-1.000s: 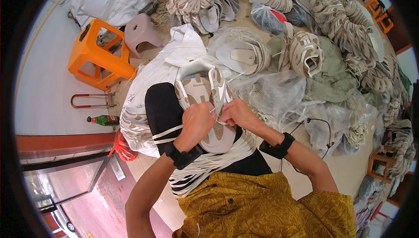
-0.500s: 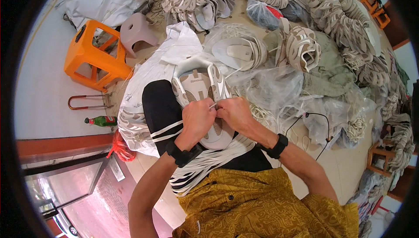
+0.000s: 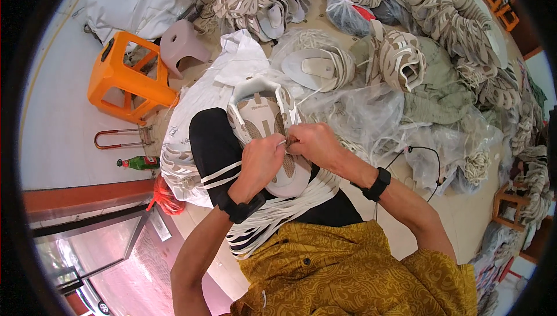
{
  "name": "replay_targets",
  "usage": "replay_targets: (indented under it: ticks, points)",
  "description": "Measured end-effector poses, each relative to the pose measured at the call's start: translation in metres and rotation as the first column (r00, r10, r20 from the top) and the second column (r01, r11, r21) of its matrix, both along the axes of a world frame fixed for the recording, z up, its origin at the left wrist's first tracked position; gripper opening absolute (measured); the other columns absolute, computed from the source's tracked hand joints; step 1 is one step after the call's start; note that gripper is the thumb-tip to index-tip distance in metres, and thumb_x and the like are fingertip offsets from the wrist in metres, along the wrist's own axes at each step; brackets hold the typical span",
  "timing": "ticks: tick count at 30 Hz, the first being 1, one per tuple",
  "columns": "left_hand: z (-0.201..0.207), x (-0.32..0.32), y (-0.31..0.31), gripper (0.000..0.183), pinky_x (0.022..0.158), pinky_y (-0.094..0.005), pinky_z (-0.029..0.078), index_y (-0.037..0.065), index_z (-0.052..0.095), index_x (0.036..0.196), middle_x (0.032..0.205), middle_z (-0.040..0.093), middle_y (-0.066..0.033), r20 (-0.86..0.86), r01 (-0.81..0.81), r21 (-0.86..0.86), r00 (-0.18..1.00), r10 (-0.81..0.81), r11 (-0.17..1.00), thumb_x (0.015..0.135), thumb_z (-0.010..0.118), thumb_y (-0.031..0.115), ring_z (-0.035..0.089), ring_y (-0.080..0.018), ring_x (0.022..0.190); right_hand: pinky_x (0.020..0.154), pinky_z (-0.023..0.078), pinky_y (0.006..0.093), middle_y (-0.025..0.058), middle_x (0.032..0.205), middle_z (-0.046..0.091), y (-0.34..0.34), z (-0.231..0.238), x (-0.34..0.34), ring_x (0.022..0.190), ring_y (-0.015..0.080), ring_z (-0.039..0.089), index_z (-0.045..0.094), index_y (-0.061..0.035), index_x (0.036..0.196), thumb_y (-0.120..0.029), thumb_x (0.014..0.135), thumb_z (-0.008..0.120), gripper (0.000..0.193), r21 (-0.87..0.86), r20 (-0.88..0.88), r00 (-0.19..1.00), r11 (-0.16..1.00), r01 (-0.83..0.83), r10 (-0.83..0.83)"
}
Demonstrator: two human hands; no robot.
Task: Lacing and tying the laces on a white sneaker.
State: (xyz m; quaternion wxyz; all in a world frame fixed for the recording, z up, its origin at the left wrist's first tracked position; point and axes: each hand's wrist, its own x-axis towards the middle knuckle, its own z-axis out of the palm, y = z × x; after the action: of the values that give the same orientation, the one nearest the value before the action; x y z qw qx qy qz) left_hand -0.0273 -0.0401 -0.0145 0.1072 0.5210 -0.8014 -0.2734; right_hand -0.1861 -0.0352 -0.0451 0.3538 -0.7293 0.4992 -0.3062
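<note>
From where I stand, taking the person's lap as the centre of the dial and twelve as straight ahead of them, the biggest thing is a long heap of stacked beige-and-white shoe uppers [image 3: 458,8] at two o'clock. A crumpled white cloth sheet [image 3: 235,69] spreads at eleven, with an orange plastic stool [image 3: 104,81] beyond it towards ten. Loose clear plastic sheeting [image 3: 374,113] lies between two and three.

At the centre, a single beige-and-white shoe upper with tan mesh panels [image 3: 261,116] rests on the black-trousered thighs [image 3: 209,133], its rounded toe towards six and its padded opening towards twelve. Just below the toe, a thick bundle of flat white laces [image 3: 278,220] lies across the lap. A few strands loop over the leg at eight; if the bulky black wristband [image 3: 238,207] close by caught one, it could drag the bundle out of order.

The left hand [image 3: 262,156] comes in from seven, its fingers pinched together on what looks like a thin white lace [image 3: 282,142]. The right hand [image 3: 316,141] comes from four, fingertips bunched at the eyelet edge; I can't tell whether they grip anything. With no support but the lap, the upper could twist under an uneven pull, and a slack pinch could let the lace slip.
</note>
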Motion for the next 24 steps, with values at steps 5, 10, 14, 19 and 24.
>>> replay_targets:
  ticks: [5,10,14,19,24]
  points:
    - [0.002,0.002,-0.002,0.015,0.060,-0.0438,0.045,0.002,0.057,0.083,0.067,0.057,-0.0203,-0.029,0.041,0.047,0.999,-0.039,0.998,0.076,0.047,0.010,0.057,-0.0376,0.065,0.053,0.048,0.0372,0.0116,0.060,0.059,-0.012,0.010,-0.001,0.062,0.0306,0.060,0.056,-0.0052,0.076,-0.019,0.068,0.061,0.016,-0.194,-0.357,0.925,0.958,-0.212,0.133]
    - [0.000,0.000,-0.006,0.012,0.061,-0.0463,0.044,0.001,0.055,0.080,0.067,0.057,-0.0220,0.096,0.003,0.005,0.995,-0.003,1.000,0.076,0.047,0.009,0.056,-0.0390,0.066,0.048,0.047,0.0369,0.0112,0.060,0.058,-0.014,0.015,-0.005,0.055,0.0275,0.060,0.054,-0.0043,0.070,-0.019,0.070,0.058,0.016,-0.320,-0.499,0.847,0.869,-0.377,0.183]
    - [0.001,0.002,-0.016,0.011,0.063,-0.0482,0.044,0.001,0.054,0.080,0.069,0.057,-0.0233,0.138,0.103,0.084,0.984,-0.114,0.991,0.077,0.047,0.009,0.056,-0.0407,0.067,0.043,0.045,0.0349,0.0093,0.055,0.056,-0.010,0.013,-0.003,0.048,0.0242,0.059,0.052,-0.0054,0.065,-0.018,0.069,0.057,0.014,-0.510,-0.498,0.863,0.776,-0.371,0.086]
    - [0.013,0.005,-0.039,0.014,0.048,-0.0358,0.045,-0.001,0.053,0.080,0.062,0.057,-0.0153,0.007,0.125,0.418,0.990,-0.140,0.900,0.081,0.043,0.009,0.059,-0.0286,0.055,0.043,0.044,0.0329,0.0066,0.053,0.053,-0.011,0.008,-0.007,0.048,0.0221,0.058,0.051,-0.0068,0.062,-0.018,0.067,0.057,0.013,-0.600,-0.436,0.898,0.726,-0.335,0.054]
    - [0.024,0.004,-0.042,0.020,0.038,-0.0208,0.040,-0.001,0.052,0.079,0.060,0.053,-0.0043,-0.116,0.050,0.769,0.991,0.062,0.637,0.085,0.042,0.015,0.056,-0.0118,0.047,0.044,0.044,0.0326,0.0056,0.054,0.052,-0.013,0.005,-0.007,0.051,0.0216,0.059,0.051,-0.0082,0.061,-0.019,0.063,0.059,0.014,-0.620,-0.371,0.928,0.732,-0.281,0.042]
